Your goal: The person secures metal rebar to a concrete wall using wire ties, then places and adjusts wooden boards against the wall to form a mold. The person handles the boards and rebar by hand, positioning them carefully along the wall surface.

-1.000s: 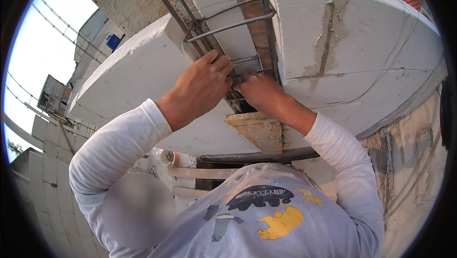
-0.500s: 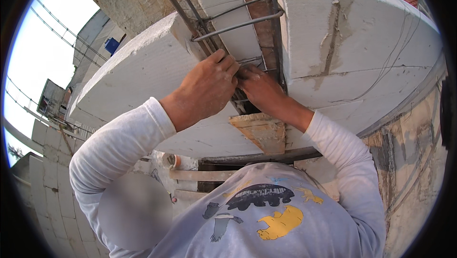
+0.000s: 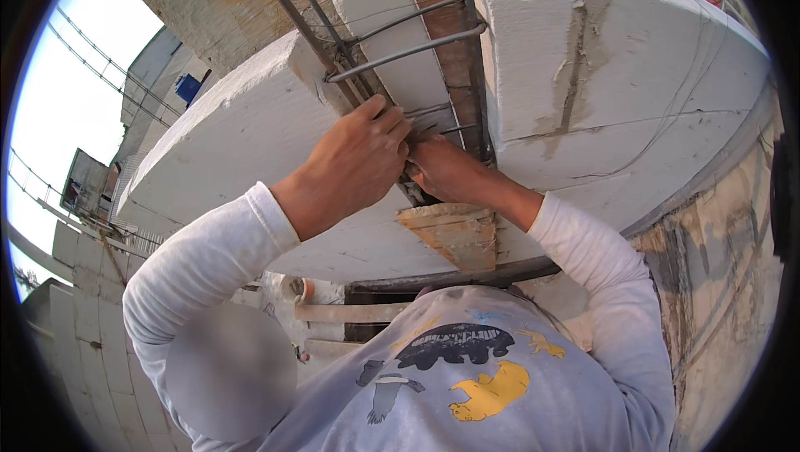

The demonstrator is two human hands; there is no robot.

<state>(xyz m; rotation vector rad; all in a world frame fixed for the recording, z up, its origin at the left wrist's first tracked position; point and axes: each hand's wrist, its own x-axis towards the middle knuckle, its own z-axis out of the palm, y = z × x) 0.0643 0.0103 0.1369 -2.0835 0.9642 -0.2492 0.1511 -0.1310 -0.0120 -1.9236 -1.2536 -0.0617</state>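
Both hands are up at the rebar cage (image 3: 392, 52) that stands in the gap between two white aerated concrete blocks. Left hand (image 3: 354, 164) is curled over the spot where a horizontal steel tie (image 3: 404, 52) level meets the vertical bars, fingers (image 3: 385, 123) folded down and thumb side against the left block (image 3: 242, 139). Right hand (image 3: 446, 170) sits just beside it, touching it, fingers tucked into the slot; can't tell what either hand actually grips, since the contact point is hidden behind the knuckles.

Edges: the right block (image 3: 608, 77) has a rough mortar seam running down its face and a sharp corner right next to the vertical bars. A wooden wedge (image 3: 454, 231) sits under the wrists at the block's lower edge, above a dark steel bar (image 3: 467, 273).

Room to move is tight: the slot is narrow, with bars and both hands filling it. There is open air to the left, with rooftops well below.
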